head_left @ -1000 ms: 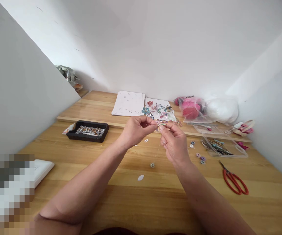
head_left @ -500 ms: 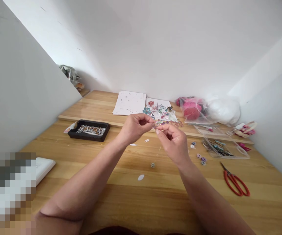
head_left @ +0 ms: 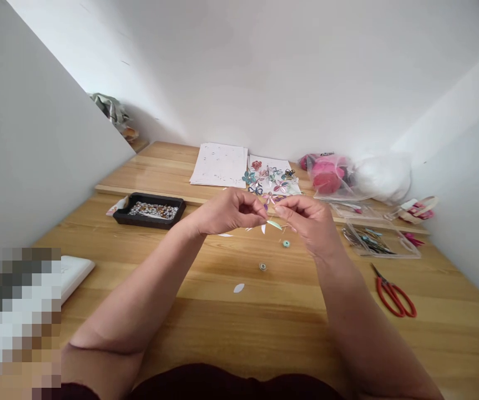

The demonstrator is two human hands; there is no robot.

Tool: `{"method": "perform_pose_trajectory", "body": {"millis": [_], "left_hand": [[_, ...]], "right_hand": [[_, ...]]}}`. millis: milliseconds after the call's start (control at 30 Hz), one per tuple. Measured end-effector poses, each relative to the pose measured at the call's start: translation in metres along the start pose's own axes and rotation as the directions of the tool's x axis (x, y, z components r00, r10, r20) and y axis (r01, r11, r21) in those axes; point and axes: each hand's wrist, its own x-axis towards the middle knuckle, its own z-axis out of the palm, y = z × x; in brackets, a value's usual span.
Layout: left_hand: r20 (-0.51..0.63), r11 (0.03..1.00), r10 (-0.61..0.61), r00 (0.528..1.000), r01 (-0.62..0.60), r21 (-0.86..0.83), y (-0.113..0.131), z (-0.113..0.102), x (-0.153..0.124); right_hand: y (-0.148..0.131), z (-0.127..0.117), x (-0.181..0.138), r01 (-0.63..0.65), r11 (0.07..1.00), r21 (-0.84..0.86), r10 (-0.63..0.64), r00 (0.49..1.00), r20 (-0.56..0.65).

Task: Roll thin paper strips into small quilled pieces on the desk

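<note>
Head | left hand [head_left: 235,212] pinches pale-green petal [head_left: 276,225], newly exposed | right hand [head_left: 312,222]: cannot tell | teal bobbin [head_left: 286,243] newly visible | grip apparently changed

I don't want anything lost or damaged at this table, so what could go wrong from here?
The slim pale-green leaf-shaped piece at the fingertips of the left hand could slip and drop. The flat white leaf-shaped piece loose on the brown wooden table might get brushed aside. The red-handled scissors with dark metal blades beside the right forearm could be bumped.
</note>
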Motion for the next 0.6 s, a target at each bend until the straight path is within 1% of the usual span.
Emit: {"method": "perform_pose_trajectory", "body": {"millis": [100,167,233,300,400,467,600], "left_hand": [[-0.005,0.993,0.006,1.0,-0.007,-0.114,0.001,-0.001,0.0],[-0.056,0.985,0.002,0.998,-0.011,-0.17,0.002,-0.001,0.0],[-0.118,0.981,-0.01,0.993,-0.013,-0.194,0.003,-0.001,0.001],[-0.192,0.981,-0.021,0.981,-0.017,-0.195,0.002,-0.001,0.002],[-0.298,0.987,-0.028,0.954,-0.021,-0.16,0.0,-0.002,0.003],[-0.339,0.993,-0.024,0.94,-0.018,-0.121,-0.001,-0.002,0.003],[-0.385,0.999,0.008,0.923,-0.025,-0.039,-0.001,-0.001,0.004]], "right_hand": [[0.01,0.006,0.002,-0.124,0.98,0.155,0.12,0.992,0.034],[0.014,0.012,0.0,-0.178,0.961,0.212,0.169,0.984,0.061],[0.015,0.018,-0.003,-0.206,0.95,0.233,0.191,0.978,0.086],[0.015,0.023,-0.005,-0.203,0.951,0.235,0.186,0.978,0.091],[0.013,0.027,-0.008,-0.15,0.969,0.195,0.141,0.988,0.06],[0.013,0.027,-0.008,-0.129,0.98,0.154,0.125,0.992,0.037],[0.014,0.027,-0.01,-0.105,0.991,0.083,0.105,0.994,0.008]]}}
